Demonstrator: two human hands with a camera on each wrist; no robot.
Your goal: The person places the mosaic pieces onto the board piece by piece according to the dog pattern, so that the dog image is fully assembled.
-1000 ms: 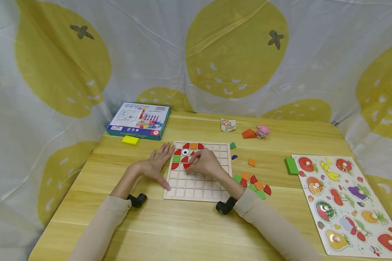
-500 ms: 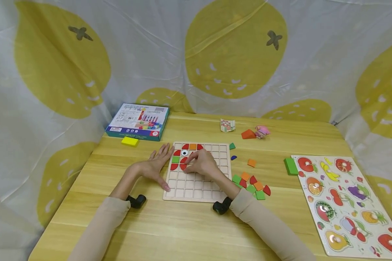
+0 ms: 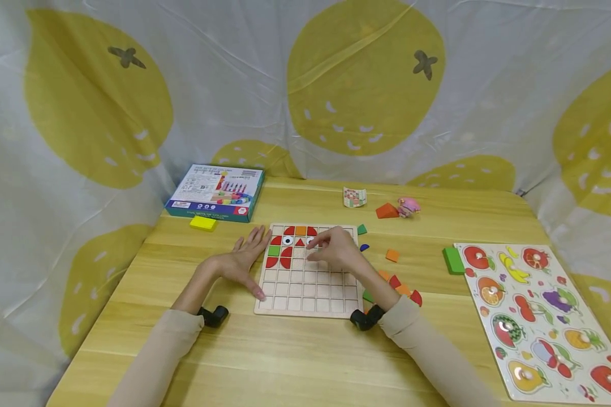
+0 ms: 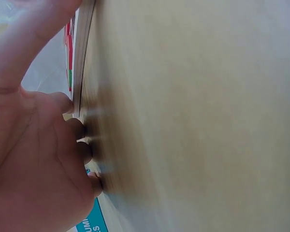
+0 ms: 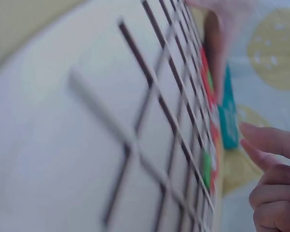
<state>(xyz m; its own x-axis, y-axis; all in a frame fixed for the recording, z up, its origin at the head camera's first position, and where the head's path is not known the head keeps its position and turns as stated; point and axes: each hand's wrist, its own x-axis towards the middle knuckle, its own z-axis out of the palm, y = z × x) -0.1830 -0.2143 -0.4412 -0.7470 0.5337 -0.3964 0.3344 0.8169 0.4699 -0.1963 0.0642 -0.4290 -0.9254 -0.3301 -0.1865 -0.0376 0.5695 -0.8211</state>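
Note:
A wooden grid board [image 3: 295,289] lies in front of me, its upper left cells filled with flat red, orange and green pieces and round eye pieces. My left hand [image 3: 238,263] rests at the board's left side with fingers spread, the thumb at its lower left corner. In the left wrist view, the fingertips [image 4: 84,152] of that hand touch the tabletop beside the board. Over the board's upper right part hovers my right hand [image 3: 334,247], thumb and forefinger apart with nothing visible between them. A red quarter-round piece [image 3: 285,258] sits in a cell left of it. Some pieces are hidden beneath the hand.
Loose red, orange and green pieces [image 3: 394,281] lie right of the board, partly behind my right forearm. A fruit puzzle [image 3: 534,294] and a green block [image 3: 454,260] are farther right. A printed box [image 3: 216,192], yellow block [image 3: 203,223] and pattern card [image 3: 355,197] lie behind.
My right hand has let go of the red quarter-round piece, which now lies in its cell, and has moved right across the board. My left hand has stayed in place.

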